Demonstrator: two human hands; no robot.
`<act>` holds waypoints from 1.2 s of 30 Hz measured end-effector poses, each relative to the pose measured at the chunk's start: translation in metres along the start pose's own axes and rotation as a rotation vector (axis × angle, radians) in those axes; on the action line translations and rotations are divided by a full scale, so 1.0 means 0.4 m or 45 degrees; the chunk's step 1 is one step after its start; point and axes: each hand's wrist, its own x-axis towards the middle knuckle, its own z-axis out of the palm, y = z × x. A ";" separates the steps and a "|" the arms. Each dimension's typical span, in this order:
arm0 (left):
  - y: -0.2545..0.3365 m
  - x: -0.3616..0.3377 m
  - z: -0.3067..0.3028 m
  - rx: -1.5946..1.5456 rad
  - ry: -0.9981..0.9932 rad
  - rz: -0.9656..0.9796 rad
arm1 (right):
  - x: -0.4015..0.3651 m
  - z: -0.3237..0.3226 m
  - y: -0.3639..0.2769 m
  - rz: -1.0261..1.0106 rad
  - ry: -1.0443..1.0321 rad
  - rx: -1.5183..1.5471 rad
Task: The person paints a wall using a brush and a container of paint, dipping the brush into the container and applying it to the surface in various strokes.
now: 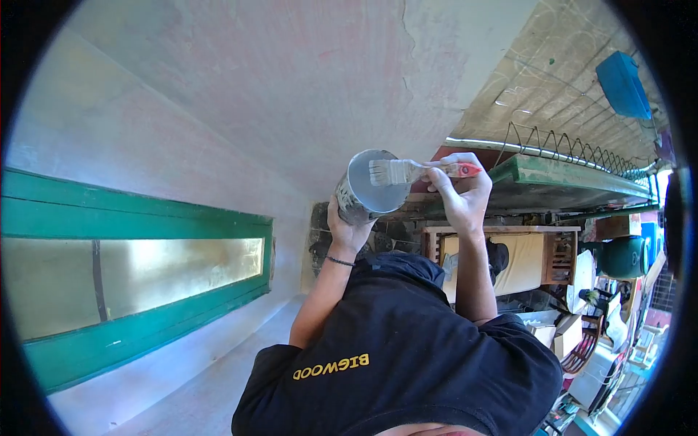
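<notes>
My left hand [350,229] is wrapped round a paint can [354,203], its outside smeared with dried paint. Pale grey-white paint shows inside the can, whose mouth is turned toward the camera. In my right hand [465,196] is a flat paintbrush [418,171] with a red-ended handle, gripped between thumb and fingers. The brush's paint-coated bristles overlap the can's opening in this view. White smudges mark the fingers of my right hand.
A whitish wall [291,87] with a crack rises ahead. On the left is a green-framed window [138,211]. To the right are a green ledge [567,173], a wooden bench with a cream cushion [523,258], a blue container [623,85] and cluttered furniture.
</notes>
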 end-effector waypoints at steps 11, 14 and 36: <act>0.009 0.021 0.074 -0.204 -0.063 -0.117 | -0.007 -0.049 0.087 0.431 0.273 0.758; 0.008 0.039 0.116 -0.202 -0.065 -0.130 | 0.012 -0.064 0.098 0.503 0.225 1.090; 0.117 0.135 0.523 -0.236 -0.441 -0.027 | 0.573 -0.089 -0.796 -1.021 -0.114 0.896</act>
